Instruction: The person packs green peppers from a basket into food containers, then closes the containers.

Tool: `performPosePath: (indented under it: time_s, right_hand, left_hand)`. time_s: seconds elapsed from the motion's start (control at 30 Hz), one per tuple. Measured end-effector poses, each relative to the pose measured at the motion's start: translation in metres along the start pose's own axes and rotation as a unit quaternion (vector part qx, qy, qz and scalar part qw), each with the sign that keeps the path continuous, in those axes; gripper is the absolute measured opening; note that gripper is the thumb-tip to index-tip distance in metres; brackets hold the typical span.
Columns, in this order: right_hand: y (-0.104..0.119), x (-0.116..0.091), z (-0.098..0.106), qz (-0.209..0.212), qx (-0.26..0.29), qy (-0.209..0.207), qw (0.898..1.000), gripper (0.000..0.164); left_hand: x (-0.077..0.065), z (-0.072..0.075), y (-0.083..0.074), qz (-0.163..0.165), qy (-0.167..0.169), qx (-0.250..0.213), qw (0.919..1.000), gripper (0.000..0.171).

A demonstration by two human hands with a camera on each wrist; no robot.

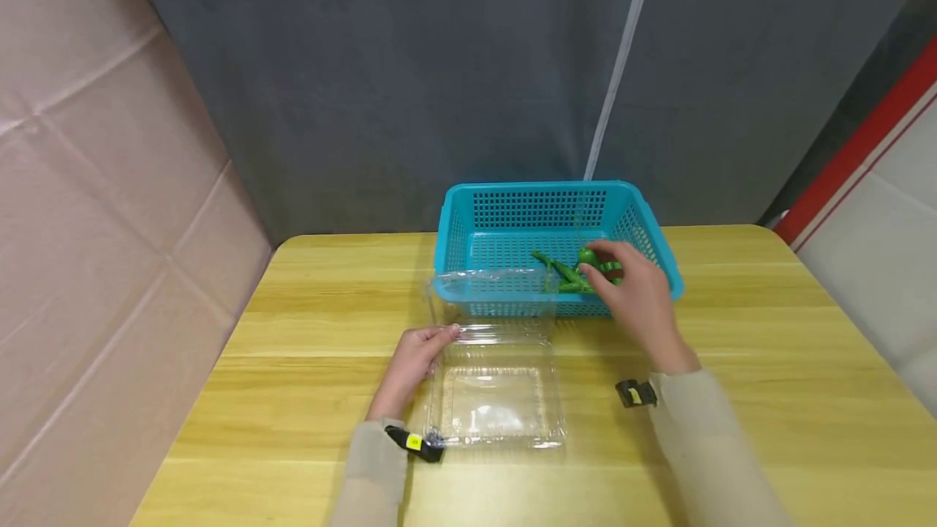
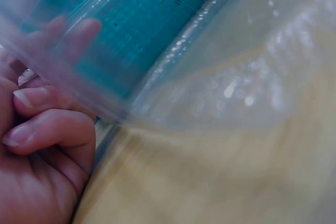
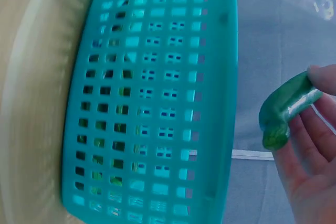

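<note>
Left hand (image 1: 416, 358): grips a clear, thin plastic clamshell box (image 1: 492, 401) by its hinge-side edge; lid stands up.
Right hand (image 1: 644, 299): pinches a glossy, curved green pepper (image 3: 286, 106) above the basket.
Basket: blue perforated plastic basket (image 1: 538, 186); slim green peppers (image 1: 569, 275) inside, right of middle.
Pepper risk: smooth skin, fingertip hold; could slip.
Box risk: looks light; a bump or slack left grip could shift it.
Surface: yellow wood-grain table (image 1: 293, 397).
Room: dark grey fabric backdrop (image 1: 410, 88), pinkish creased sheet (image 1: 95, 185) left.
</note>
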State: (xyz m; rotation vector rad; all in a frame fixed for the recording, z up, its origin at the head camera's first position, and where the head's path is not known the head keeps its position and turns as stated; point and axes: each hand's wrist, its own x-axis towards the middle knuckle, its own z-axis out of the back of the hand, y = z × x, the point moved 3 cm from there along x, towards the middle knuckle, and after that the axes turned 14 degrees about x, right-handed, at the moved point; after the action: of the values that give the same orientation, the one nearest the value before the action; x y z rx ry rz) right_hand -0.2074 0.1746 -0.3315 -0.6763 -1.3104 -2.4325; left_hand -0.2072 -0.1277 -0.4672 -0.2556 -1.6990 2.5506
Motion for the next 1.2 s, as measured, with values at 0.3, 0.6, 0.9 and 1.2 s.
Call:
performPosePath:
  time_s: [0.3,0.6,0.9,1.2]
  right_hand:
    - [0.007,-0.017,0.002,0.029,0.031,-0.026,0.999,0.03]
    - [0.008,-0.031,0.005,0.03,0.042,-0.03,0.998,0.03]
    - [0.009,-0.043,-0.002,0.017,0.053,-0.011,0.998,0.032]
    - [0.013,-0.046,-0.007,0.035,0.074,0.019,0.996,0.032]
  left_hand:
    - [-0.001,-0.001,0.001,0.006,-0.003,0.002,1.0,0.043]
    - [-0.009,0.004,-0.018,0.009,0.014,-0.001,0.9999,0.037]
    - [-0.012,0.004,-0.024,0.015,0.026,-0.008,0.9995,0.034]
    - [-0.012,0.005,-0.026,0.014,0.034,-0.011,0.9993,0.032]
